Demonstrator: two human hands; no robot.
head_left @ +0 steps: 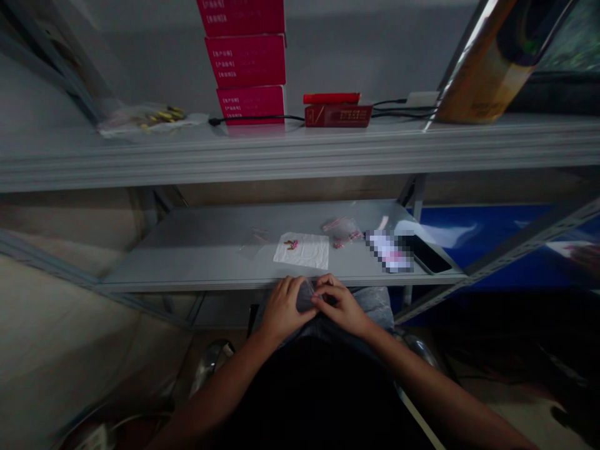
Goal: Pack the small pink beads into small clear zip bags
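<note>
My left hand (282, 307) and my right hand (338, 304) meet just below the front edge of the lower grey shelf (197, 250). Both pinch a small clear plastic bag (307, 295) held between them; what is inside it is not visible. On the shelf just beyond my hands lies a white paper sheet (303, 250) with a few small red pieces (291, 244) on it. Small clear bags with red contents (344, 230) lie to the right of the sheet.
A dark phone (427, 254) lies at the shelf's right end. The upper shelf (300, 153) carries stacked pink boxes (247, 59), a red box (338, 114), a black cable (255, 117), a bag of yellowish pieces (150, 119) and a leaning golden roll (492, 62).
</note>
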